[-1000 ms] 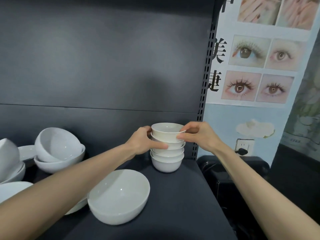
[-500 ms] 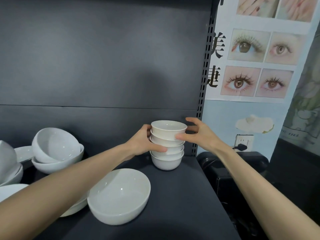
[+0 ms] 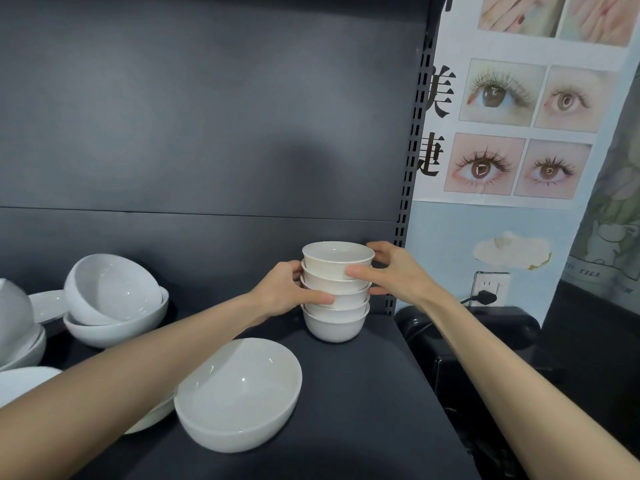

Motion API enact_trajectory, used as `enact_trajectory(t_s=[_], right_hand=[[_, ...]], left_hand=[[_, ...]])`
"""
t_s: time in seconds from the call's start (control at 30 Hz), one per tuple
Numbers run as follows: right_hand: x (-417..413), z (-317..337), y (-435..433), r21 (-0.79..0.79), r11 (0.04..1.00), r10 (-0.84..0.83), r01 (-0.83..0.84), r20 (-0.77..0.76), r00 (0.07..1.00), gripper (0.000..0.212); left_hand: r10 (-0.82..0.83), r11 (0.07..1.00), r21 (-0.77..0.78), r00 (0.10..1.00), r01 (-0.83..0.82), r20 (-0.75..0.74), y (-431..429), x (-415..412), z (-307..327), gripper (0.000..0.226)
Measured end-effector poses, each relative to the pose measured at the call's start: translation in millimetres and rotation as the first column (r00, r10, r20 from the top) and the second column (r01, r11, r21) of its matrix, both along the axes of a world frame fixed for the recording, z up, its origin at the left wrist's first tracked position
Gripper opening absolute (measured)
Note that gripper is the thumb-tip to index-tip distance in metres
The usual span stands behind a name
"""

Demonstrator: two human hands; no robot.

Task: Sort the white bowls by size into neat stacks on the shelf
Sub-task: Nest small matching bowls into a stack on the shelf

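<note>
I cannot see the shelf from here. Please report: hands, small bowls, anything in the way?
Left hand and right hand both grip small bowl stack. Stack upright, back right of shelf. Large bowl in front, apart, not blocking.

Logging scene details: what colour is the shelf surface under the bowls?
The shelf is plain dark grey, seen best in the head view.

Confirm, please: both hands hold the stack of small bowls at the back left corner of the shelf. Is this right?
Wrong side: the head view shows the stack of small bowls at the back right corner of the shelf. The left hand and right hand do hold it.
</note>
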State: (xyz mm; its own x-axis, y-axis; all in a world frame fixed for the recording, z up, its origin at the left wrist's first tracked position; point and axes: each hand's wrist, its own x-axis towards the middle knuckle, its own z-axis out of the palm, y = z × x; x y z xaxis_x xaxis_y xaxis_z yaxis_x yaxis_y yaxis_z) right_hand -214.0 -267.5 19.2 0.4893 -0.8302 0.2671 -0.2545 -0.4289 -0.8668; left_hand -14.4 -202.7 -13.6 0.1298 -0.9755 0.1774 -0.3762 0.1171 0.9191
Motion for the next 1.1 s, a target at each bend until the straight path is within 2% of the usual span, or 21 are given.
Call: enact_trajectory(t_s=[0.13, 0.3, 0.7, 0.87, 0.93, 1.03, 1.1], right_hand=[[0.0, -2.1, -0.5, -0.011, 1.000, -0.003, 0.003, 0.009, 1.000, 0.070], [-0.2, -2.7, -2.7, -0.023, 1.000, -0.017, 0.017, 0.011, 1.000, 0.074], [-3.3, 2.4, -3.6, -0.021, 1.000, -0.004, 0.003, -0.069, 0.998, 0.069], [-7.5, 9.5, -0.2, -0.106, 0.994, -0.038, 0.019, -0.179, 0.983, 0.071], [-9.4, 14.7, 0.6, -0.152, 0.988, -0.051, 0.016, -0.228, 0.972, 0.068], [-9.6, 24.2, 5.1, -0.244, 0.970, -0.063, -0.007, -0.278, 0.958, 0.074], [-8.3, 31.0, 13.9, -0.309, 0.951, -0.069, -0.025, -0.288, 0.955, 0.067]], left_hand=[[-0.006, 1.000, 0.001, 0.998, 0.006, 0.059, 0.3, 1.3, -0.3, 0.058], [-0.001, 1.000, 0.000, 0.992, 0.001, 0.124, 1.8, 0.0, 3.0, 0.076], [0.048, 0.994, 0.070, 0.933, -0.078, 0.358, 5.8, -1.3, 16.5, 0.079], [0.106, 0.987, 0.055, 0.871, -0.150, 0.479, 16.5, -5.0, 29.8, 0.049], [0.115, 0.985, 0.052, 0.845, -0.166, 0.521, 23.7, -4.7, 37.3, 0.043], [0.118, 0.983, 0.042, 0.785, -0.180, 0.608, 40.0, -5.0, 50.9, 0.039], [0.118, 0.982, 0.031, 0.732, -0.187, 0.671, 53.1, -3.9, 59.3, 0.039]])
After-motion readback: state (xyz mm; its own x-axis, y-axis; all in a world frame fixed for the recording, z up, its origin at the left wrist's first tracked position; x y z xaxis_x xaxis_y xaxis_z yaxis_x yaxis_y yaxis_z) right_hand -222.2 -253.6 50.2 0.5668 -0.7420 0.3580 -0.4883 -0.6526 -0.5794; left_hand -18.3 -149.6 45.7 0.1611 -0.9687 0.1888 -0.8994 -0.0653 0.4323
